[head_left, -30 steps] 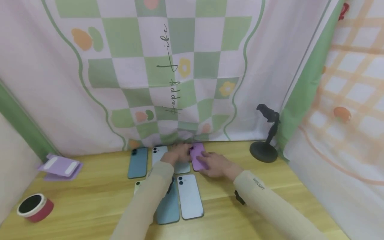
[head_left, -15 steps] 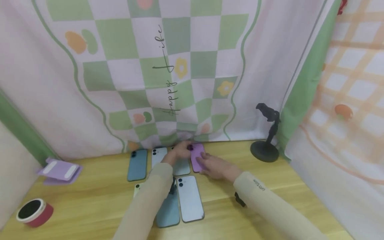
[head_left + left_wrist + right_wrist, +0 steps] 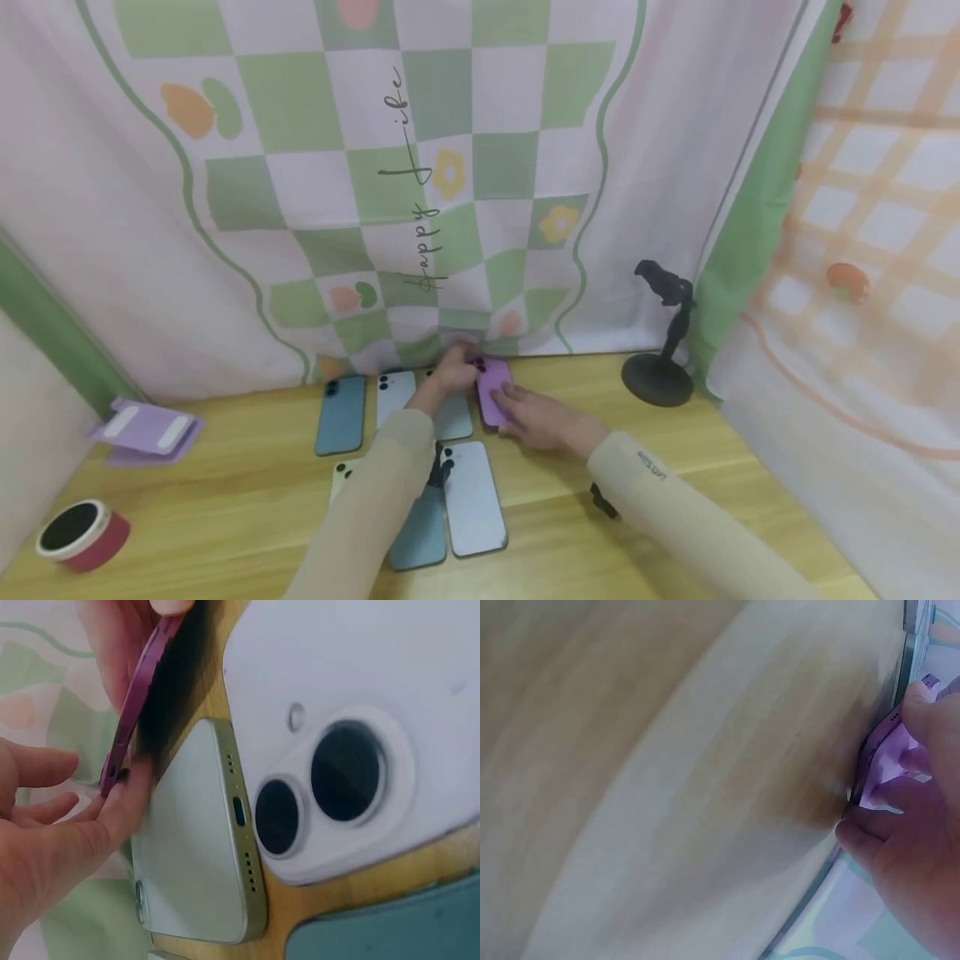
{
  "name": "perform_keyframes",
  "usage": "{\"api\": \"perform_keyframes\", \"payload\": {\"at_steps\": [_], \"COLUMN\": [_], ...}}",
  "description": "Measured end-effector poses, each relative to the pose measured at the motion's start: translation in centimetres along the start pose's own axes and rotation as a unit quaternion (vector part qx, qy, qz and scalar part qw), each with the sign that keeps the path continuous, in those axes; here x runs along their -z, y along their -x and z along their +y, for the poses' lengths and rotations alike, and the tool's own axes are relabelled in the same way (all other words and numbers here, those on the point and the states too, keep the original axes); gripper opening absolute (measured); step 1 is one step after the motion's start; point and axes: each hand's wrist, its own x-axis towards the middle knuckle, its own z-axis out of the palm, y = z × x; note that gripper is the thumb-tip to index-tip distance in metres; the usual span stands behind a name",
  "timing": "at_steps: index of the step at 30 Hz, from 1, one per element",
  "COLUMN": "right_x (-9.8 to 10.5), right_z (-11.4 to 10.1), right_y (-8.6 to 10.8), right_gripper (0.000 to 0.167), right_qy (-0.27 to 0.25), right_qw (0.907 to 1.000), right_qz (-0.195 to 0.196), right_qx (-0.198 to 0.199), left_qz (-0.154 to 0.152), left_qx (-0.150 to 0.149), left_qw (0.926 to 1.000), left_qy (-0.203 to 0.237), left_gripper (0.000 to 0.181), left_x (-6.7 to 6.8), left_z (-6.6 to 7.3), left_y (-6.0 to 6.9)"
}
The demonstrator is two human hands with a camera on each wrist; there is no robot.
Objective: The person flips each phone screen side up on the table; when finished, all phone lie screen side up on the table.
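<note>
A purple smartphone (image 3: 495, 379) is at the back of the table, back side up in the head view. My left hand (image 3: 452, 373) pinches its camera end between thumb and fingers. At the other end my right hand (image 3: 543, 419) grips it by the edges. In the left wrist view the purple phone stands tilted, partly raised off the wood. A pale green smartphone (image 3: 191, 847) lies flat beside it, partly under my left wrist in the head view. Nearer to me are a white smartphone (image 3: 477, 504) and a teal smartphone (image 3: 420, 533), the latter partly hidden by my left sleeve.
Farther left in the back row lie another white phone (image 3: 393, 396) and a blue-teal phone (image 3: 341, 417). A yellowish phone (image 3: 342, 473) shows beside my left sleeve. A black stand (image 3: 658, 379) is at right; a lilac holder (image 3: 153, 429) and red tub (image 3: 90, 537) are at left.
My left hand has shifted slightly away from me, toward the curtain, at the purple phone's camera end. The right hand keeps its grip. The head view has shifted slightly.
</note>
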Motion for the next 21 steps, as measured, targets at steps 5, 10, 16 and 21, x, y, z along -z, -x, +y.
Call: {"api": "perform_keyframes", "payload": {"at_steps": [5, 10, 16, 21], "right_x": [0.4, 0.3, 0.7, 1.6], "right_z": [0.1, 0.3, 0.1, -0.5], "right_y": [0.1, 0.5, 0.4, 0.3], "right_gripper": [0.068, 0.064, 0.058, 0.047], "right_qy": [0.007, 0.008, -0.039, -0.183], "right_qw": [0.9999, 0.9996, 0.9980, 0.9768], "right_qz": [0.008, 0.022, 0.048, 0.104], "right_qx": [0.008, 0.014, 0.014, -0.042], "left_qz": [0.056, 0.120, 0.130, 0.125], "left_qx": [0.024, 0.071, 0.086, 0.079], "left_qw": [0.9979, 0.9902, 0.9876, 0.9860], "left_qy": [-0.021, -0.002, -0.020, -0.077], "left_gripper": [0.073, 0.054, 0.043, 0.037], "left_x": [-0.4, -1.1, -0.8, -0.1], "left_z": [-0.3, -0.5, -0.1, 1.2], "left_y": [-0.2, 0.0, 0.1, 0.4]}}
